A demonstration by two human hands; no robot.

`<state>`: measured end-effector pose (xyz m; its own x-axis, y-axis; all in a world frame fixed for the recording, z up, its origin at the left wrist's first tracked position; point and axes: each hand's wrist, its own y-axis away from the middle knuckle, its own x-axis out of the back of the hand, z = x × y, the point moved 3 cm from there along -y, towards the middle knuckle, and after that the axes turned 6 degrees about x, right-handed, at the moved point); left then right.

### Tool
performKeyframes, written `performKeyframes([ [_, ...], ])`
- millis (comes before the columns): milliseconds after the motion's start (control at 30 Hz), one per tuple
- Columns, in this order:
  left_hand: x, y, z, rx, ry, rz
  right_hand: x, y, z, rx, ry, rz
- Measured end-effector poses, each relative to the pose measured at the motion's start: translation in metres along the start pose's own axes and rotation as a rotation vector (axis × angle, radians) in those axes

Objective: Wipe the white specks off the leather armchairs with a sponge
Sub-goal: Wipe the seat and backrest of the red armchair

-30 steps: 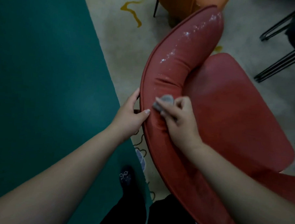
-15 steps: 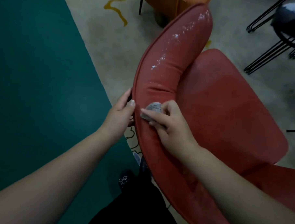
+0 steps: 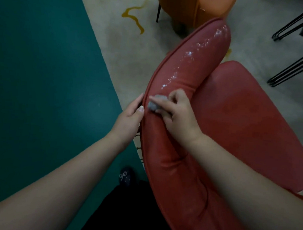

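One red armchair fills the view from centre to 4 o'clock, white specks trailing along its curved back toward 1 o'clock. The left hand lies fairly flat against the outer edge, seemingly steadying it. The right hand pinches a grey sponge, pressing it onto the leather just below the specks.

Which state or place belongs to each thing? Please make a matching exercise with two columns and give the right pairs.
Things:
1. sponge
2. white specks
3. left hand
4. orange chair

Places or states:
A. standing on the floor beyond the red armchair
B. resting on the outer edge of the backrest
C. gripped by the right hand
D. scattered along the top of the backrest, ahead of both hands

Pairs: 1-C, 2-D, 3-B, 4-A
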<state>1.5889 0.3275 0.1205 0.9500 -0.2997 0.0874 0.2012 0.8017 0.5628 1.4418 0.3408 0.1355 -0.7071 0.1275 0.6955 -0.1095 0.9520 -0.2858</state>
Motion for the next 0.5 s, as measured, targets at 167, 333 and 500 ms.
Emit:
performKeyframes([
  [167, -0.001, -0.012, 0.007, -0.006, -0.022, 0.029, -0.006, 0.007, 0.005, -0.059, -0.017, 0.093],
  [333, -0.005, -0.02, 0.011, -0.01, -0.029, 0.049, 0.001, 0.017, 0.004, -0.012, -0.027, 0.039],
  [500, -0.005, -0.029, 0.016, -0.009, -0.064, 0.045, 0.009, -0.051, 0.038, -0.134, 0.043, 0.19],
])
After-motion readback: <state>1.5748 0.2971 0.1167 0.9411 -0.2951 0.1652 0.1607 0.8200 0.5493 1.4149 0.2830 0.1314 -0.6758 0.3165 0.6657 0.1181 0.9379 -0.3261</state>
